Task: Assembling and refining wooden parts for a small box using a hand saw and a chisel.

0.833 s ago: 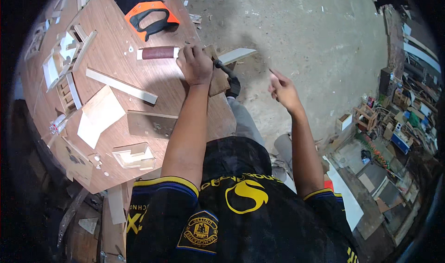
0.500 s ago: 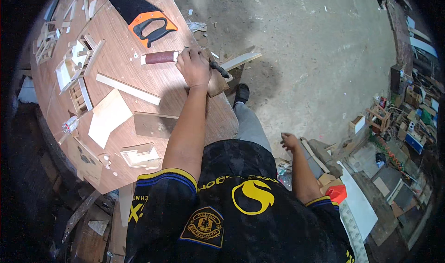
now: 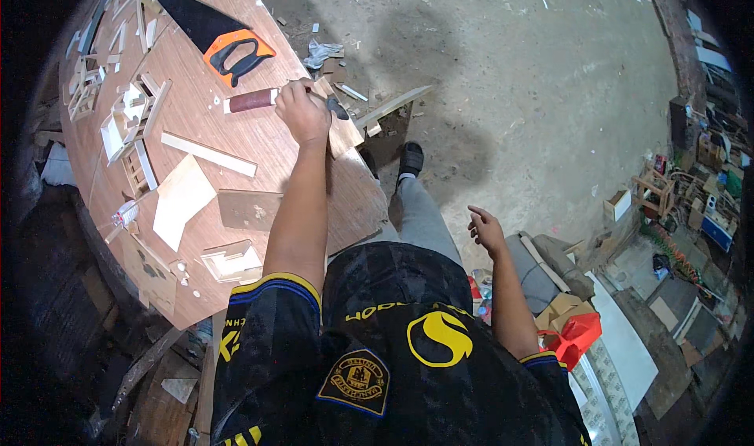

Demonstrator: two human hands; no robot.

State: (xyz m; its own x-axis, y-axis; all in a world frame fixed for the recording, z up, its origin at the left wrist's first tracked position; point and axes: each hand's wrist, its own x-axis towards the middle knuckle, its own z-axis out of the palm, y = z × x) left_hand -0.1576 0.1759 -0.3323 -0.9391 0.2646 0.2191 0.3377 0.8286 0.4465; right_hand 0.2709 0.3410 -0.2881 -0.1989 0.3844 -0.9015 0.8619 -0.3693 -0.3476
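Observation:
My left hand (image 3: 305,115) is closed at the table's right edge, palm down, with fingers bent. Just beyond its fingers shows a dark, rounded piece (image 3: 336,107) beside a flat wooden block (image 3: 343,134). What lies in the grip is hidden by the hand. A white roller-shaped piece wrapped in brown-red sandpaper (image 3: 253,100) rests on the table to the left, its end close to my fingers. My right hand (image 3: 485,230) hangs free over the floor, holding nothing, its fingers apart.
On the wooden table (image 3: 345,202) lie a handsaw with an orange and black handle (image 3: 238,53), a pale wood strip (image 3: 209,154), cut boards (image 3: 184,199) and small wooden frames (image 3: 141,116). Offcuts (image 3: 397,104) are on the floor. A red bag (image 3: 577,336) and clutter stand right.
The view has shifted, so the table sits further left. The dark piece shows shorter and closer to my left hand. My right hand has risen slightly and its fingers have spread.

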